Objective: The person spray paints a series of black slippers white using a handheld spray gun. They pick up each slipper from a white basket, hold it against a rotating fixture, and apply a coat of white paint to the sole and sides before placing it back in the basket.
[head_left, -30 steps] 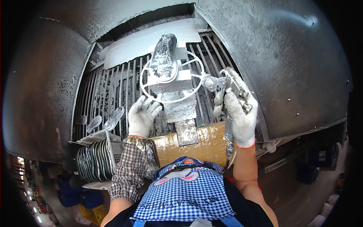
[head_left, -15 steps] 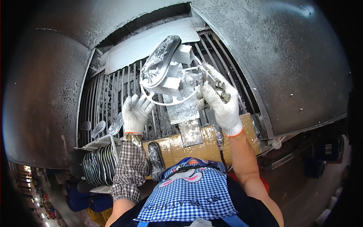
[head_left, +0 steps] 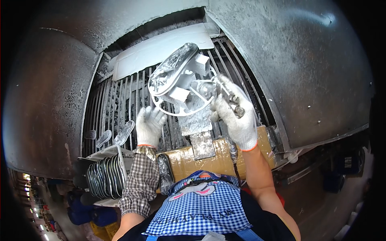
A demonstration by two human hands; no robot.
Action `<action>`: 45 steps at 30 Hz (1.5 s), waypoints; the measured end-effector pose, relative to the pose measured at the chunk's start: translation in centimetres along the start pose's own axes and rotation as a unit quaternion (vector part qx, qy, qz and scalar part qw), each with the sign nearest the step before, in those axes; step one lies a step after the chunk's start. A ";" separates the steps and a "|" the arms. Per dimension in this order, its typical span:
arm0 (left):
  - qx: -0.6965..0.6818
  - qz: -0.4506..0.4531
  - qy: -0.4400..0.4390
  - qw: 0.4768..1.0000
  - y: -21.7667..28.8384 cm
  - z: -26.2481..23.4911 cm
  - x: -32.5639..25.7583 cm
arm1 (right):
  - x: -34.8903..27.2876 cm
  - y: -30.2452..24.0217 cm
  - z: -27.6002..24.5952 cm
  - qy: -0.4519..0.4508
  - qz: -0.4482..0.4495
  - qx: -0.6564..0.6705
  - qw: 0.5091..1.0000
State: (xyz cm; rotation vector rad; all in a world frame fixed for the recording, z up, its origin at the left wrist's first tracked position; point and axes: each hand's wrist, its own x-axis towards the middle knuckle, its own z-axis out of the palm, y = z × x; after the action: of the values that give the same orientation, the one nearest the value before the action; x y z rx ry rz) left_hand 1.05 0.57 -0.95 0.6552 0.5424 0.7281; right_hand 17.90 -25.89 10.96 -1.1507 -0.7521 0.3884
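A shoe sole (head_left: 171, 72), dark with a pale rim and partly covered in clear film, lies tilted on white blocks above a round white wheel-like stand (head_left: 171, 114). My left hand (head_left: 150, 127), in a white knit glove, is open, fingers spread just beside the stand's near left rim. I cannot tell whether they touch it. On the stand's right side, my gloved right hand (head_left: 241, 124) is closed around a spray gun (head_left: 239, 111) with metal knobs. The gun's front points left toward the stand, and a hose (head_left: 234, 152) runs down below the hand.
Dusty metal bars (head_left: 138, 86) lie under the stand, between grey side walls (head_left: 309, 80). Several small soles (head_left: 124, 133) rest at the left. A white rack (head_left: 128, 158) holds several dark soles. Another wrapped sole (head_left: 165, 172) lies on the taped brown cardboard (head_left: 183, 156) before me.
The sole and its stand have turned slightly clockwise. The whole view has shifted a little. My left hand stays open by the rim, and my right keeps its grip on the spray gun.
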 end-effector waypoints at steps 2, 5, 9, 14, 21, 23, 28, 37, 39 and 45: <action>0.013 -0.027 0.043 0.999 -1.1 2.0 -1.6 | 0.0 0.6 -0.4 -0.017 -0.009 -0.028 0.999; -0.028 -0.068 0.007 0.997 -2.7 1.2 -2.5 | 0.7 0.8 -0.1 -0.006 -0.009 -0.013 1.000; -0.052 -0.074 -0.034 0.995 -3.3 3.0 -3.7 | 2.0 1.5 0.1 0.044 -0.013 0.014 0.999; -0.051 -0.074 -0.024 0.996 -2.7 2.7 -3.6 | 3.1 1.2 -0.6 0.067 -0.025 0.024 0.997; -0.048 -0.068 -0.015 0.996 -2.2 2.4 -3.2 | 3.5 1.7 -1.4 0.115 -0.067 0.029 0.991; -0.047 -0.063 -0.015 0.997 -2.1 1.8 -2.9 | 3.7 2.3 -1.5 0.098 -0.070 -0.009 0.993; -0.040 -0.051 -0.025 0.998 -1.6 2.2 -3.1 | 3.0 1.7 -0.2 0.041 -0.031 -0.005 0.999; -0.056 -0.038 0.003 0.998 -1.1 1.7 -2.6 | 1.6 0.6 -0.1 -0.013 0.032 0.090 0.995; -0.066 -0.038 0.013 0.997 -1.0 1.0 -2.2 | 1.6 0.3 0.0 0.012 0.019 0.066 0.998; -0.076 -0.026 0.013 0.997 -0.4 1.1 -1.8 | 2.0 1.1 -1.1 0.065 -0.022 0.030 0.997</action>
State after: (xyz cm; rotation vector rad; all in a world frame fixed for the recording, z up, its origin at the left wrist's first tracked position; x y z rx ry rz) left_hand 0.76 -1.39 -0.11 0.4898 0.5203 0.7211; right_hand 20.17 -24.95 10.41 -1.0909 -0.6469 0.2950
